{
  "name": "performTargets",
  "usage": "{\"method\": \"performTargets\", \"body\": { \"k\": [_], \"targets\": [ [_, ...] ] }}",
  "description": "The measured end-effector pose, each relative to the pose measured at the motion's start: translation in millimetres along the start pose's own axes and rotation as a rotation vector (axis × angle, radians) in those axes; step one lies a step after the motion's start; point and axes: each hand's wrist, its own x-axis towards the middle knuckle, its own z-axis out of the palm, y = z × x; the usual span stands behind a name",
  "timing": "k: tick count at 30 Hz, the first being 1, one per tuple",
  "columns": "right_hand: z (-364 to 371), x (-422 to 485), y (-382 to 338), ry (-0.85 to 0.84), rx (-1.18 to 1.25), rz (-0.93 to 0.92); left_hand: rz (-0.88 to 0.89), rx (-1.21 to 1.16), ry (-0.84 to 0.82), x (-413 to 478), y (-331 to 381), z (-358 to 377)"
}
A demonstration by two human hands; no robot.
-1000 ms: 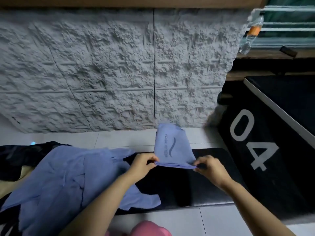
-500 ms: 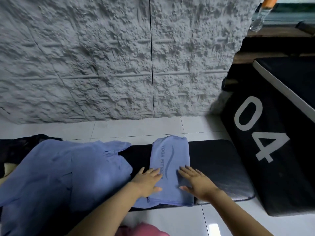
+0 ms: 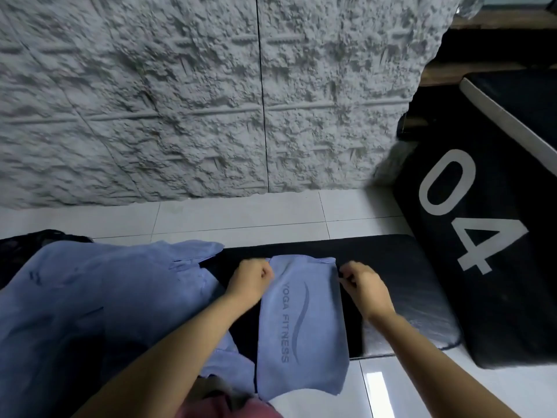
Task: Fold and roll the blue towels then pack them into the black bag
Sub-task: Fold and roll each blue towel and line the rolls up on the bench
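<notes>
Both hands pinching folded blue towel far corners, left hand, right hand, towel between

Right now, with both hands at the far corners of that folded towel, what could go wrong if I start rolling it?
The folded towel hangs off the near edge of the black pad, so a roll begun at the far end may drag it sideways or let that end slip toward the floor. The left hand and right hand grip only the corners, so the roll could skew. The loose pile of blue towels lies close on the left and might get caught.
</notes>
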Motion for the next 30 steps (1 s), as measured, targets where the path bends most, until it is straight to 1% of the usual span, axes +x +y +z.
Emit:
{"method": "performTargets", "body": {
  "k": [1, 2, 5, 7, 9, 10, 11, 12, 14, 15, 16, 17, 19, 20, 21, 22, 23, 25, 26, 28, 30],
  "targets": [
    [0.8, 10.8, -3.3, 0.005, 0.038, 0.066, -0.096, -0.053, 0.069, 14.4, -2.9, -0.7],
    [2.8, 20.3, -5.6, -0.001, 0.051, 0.105, -0.173, -0.102, 0.094, 26.3, -6.2, -0.4],
    [7.8, 36.9, -16.3, -0.048, -0.015, 0.109, -0.370, -0.254, 0.039, 49.2, -16.3, 8.3],
    [12.7, 43.4, -18.8, -0.064, -0.079, 0.085, -0.420, -0.324, 0.036, 54.2, -17.7, 14.6],
    [17.7, 49.9, -15.0, -0.057, -0.070, 0.058, -0.414, -0.325, 0.040, 56.8, -16.2, 19.2],
    [17.9, 52.4, -13.0, -0.058, -0.007, 0.039, -0.403, -0.312, 0.033, 57.0, -13.8, 20.1],
    [16.3, 56.1, -10.3, -0.069, 0.112, 0.010, -0.393, -0.296, 0.031, 57.8, -12.4, 20.7],
    [11.7, 58.9, -8.6, -0.099, 0.291, 0.002, -0.380, -0.283, 0.035, 59.1, -11.6, 21.4],
    [-1.8, 61.1, -9.7, -0.235, 0.637, 0.051, -0.358, -0.246, 0.056, 59.8, -9.4, 21.8],
    [-6.8, 62.5, -10.6, -0.276, 0.691, 0.080, -0.342, -0.228, 0.072, 59.4, -7.3, 21.6],
    [-10.0, 64.8, -9.8, -0.271, 0.624, 0.096, -0.322, -0.217, 0.091, 58.4, -4.8, 21.2],
    [-10.4, 67.0, -7.8, -0.226, 0.437, 0.089, -0.299, -0.208, 0.113, 56.3, -1.4, 20.4],
    [-8.9, 64.8, -11.5, -0.152, -0.026, 0.046, -0.203, -0.128, 0.161, 48.3, 5.4, 17.0],
    [-6.6, 59.2, -14.1, -0.129, -0.159, 0.007, -0.121, -0.031, 0.175, 42.2, 7.9, 15.3],
    [-3.5, 51.9, -14.4, -0.100, -0.232, -0.032, -0.028, 0.090, 0.170, 34.7, 10.0, 13.7],
    [-1.4, 44.7, -13.7, -0.063, -0.248, -0.057, 0.067, 0.197, 0.161, 25.6, 12.0, 12.0],
    [-0.7, 37.9, -11.0, -0.036, -0.212, -0.046, 0.141, 0.270, 0.141, 15.6, 13.9, 10.4],
    [1.1, 31.4, -5.5, -0.056, -0.036, 0.087, 0.214, 0.351, 0.048, -4.0, 15.7, 10.7],
    [2.2, 31.4, -5.4, -0.087, 0.074, 0.172, 0.233, 0.372, -0.032, -13.1, 14.7, 12.4],
    [4.3, 33.3, -13.0, -0.092, 0.329, 0.340, 0.255, 0.419, -0.211, -26.9, 12.9, 17.1],
    [7.1, 37.2, -24.6, -0.067, 0.518, 0.450, 0.267, 0.468, -0.292, -34.7, 13.0, 19.5]
  ]
}}
